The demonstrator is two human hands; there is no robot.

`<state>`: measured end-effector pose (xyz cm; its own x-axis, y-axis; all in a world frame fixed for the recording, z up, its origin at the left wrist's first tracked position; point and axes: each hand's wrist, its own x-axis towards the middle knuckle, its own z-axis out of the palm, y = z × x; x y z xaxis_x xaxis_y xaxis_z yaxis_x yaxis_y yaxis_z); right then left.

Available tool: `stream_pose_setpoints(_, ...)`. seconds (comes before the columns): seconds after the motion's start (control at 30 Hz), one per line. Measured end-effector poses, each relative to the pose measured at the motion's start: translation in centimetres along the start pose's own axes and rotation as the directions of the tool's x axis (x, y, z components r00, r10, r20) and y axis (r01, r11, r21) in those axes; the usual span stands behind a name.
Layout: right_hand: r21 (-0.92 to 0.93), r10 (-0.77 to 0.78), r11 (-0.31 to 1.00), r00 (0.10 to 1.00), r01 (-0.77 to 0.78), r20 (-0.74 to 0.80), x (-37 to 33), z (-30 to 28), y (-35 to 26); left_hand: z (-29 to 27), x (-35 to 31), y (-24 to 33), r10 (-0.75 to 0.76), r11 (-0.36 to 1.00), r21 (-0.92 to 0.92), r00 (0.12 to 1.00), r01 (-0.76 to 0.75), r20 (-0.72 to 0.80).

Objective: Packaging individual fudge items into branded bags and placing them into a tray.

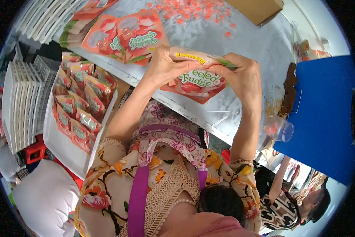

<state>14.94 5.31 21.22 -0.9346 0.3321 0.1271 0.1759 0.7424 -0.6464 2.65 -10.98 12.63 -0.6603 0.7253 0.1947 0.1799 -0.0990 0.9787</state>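
Both hands grip a pink, printed stand-up pouch (201, 85) by its upper edge, held just over the near edge of the table. My left hand (165, 66) pinches the left end of that edge, thumb pressed inward. On the other end, my right hand (242, 73) is closed the same way, its thumb close to the left one. The pouch's front hangs toward me; its inside is hidden from this view. Just beyond my left hand lie flat pouches of the same design (142, 35), spread beside a fanned stack (72, 33).
Small wrapped pink-red pieces (193, 12) are scattered across the marbled table (260, 51). At left, a white tray (64, 158) holds several filled pouches (82, 102). A cardboard box (260, 10), blue panel (323, 114), clear plastic cup (283, 131) and stacked white crates (21, 102) surround me. Another person (292, 201) is at lower right.
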Motion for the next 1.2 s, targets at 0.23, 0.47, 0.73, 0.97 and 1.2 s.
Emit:
stream_pose_setpoints(0.23,-0.25,-0.406,0.857,0.889,0.45,0.211,2.4,1.2,-1.4,-1.7,-2.1,1.9,0.114,0.982,0.169,0.981,-0.087,-0.155)
stream_pose_setpoints(0.47,-0.075,-0.319,0.935,0.913,0.348,0.254,1.5,1.4,-3.3,-2.5,-2.9,0.7,0.392,0.852,0.442,0.901,-0.279,-0.186)
stream_pose_setpoints(0.73,-0.078,-0.327,0.927,0.893,0.366,0.311,2.6,4.3,-6.7,-6.4,-6.9,2.4,0.081,0.994,-0.06,0.978,-0.095,-0.194)
stream_pose_setpoints(0.97,-0.059,-0.375,0.902,0.846,0.427,0.378,3.0,6.1,-8.6,-8.1,-8.2,0.8,0.284,0.948,0.224,0.92,-0.226,-0.271)
stream_pose_setpoints(1.2,-0.07,-0.354,0.915,0.874,0.397,0.332,2.7,6.7,-8.5,-8.4,-8.6,1.7,0.34,0.928,0.24,0.909,-0.284,-0.241)
